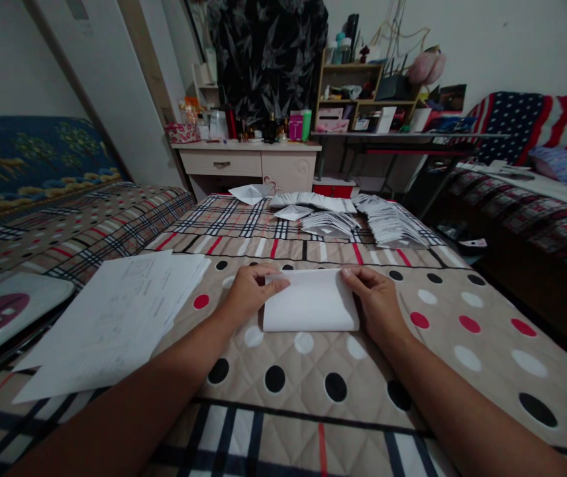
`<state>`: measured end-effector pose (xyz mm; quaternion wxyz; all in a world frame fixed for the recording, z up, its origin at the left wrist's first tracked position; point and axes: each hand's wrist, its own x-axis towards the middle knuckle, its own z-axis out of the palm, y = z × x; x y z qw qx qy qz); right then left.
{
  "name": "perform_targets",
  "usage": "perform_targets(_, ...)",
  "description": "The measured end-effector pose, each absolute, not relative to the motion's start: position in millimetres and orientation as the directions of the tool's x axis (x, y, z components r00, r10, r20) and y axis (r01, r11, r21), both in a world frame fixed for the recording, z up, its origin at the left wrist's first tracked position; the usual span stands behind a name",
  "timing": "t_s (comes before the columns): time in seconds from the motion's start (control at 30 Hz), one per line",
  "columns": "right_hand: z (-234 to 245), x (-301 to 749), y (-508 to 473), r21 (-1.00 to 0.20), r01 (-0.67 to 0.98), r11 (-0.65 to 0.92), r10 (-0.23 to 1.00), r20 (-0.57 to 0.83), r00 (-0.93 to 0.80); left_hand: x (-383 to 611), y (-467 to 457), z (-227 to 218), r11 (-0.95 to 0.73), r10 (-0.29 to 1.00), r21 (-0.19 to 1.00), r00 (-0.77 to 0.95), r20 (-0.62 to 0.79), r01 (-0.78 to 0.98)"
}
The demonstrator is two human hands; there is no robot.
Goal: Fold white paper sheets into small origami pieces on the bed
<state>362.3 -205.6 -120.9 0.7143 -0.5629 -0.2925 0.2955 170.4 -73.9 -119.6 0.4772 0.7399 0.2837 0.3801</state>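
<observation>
A folded sheet of white paper [310,305] is held just over the dotted bedspread, its rounded fold facing me. My left hand [254,288] pinches the far left corner, thumb on top and fingers behind. At the far right corner, my right hand [373,295] grips the same sheet with its thumb on the upper face; the other fingers are partly hidden underneath. To the left lies a stack of printed paper sheets [124,311], apart from both hands.
Beyond the hands, several piles of folded papers [393,222] lie on the bedspread [303,377]. A white board-like object with a purple oval [10,311] is at the left edge. Farther back stand a drawer cabinet [244,165] and a desk with shelves [358,106].
</observation>
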Motion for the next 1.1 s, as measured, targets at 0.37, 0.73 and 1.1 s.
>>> perform_targets(0.37,-122.2,362.7,-203.2,-0.964,-0.048,0.261,0.625,0.131,0.770,171.9,-74.4,-118.3,-0.332,0.873,0.943,0.387,0.296,0.026)
perform_targets(0.73,-116.6,361.2,-203.1,-0.948,-0.057,0.312,0.549,0.132,0.826,171.0,-70.7,-125.1,-0.275,0.888,0.958,0.361,0.285,-0.079)
perform_targets(1.1,-117.7,363.5,-203.6,-0.966,-0.018,0.258,0.555,0.133,0.821,171.0,-72.7,-120.0,-0.262,0.889,0.960,0.360,0.281,-0.101)
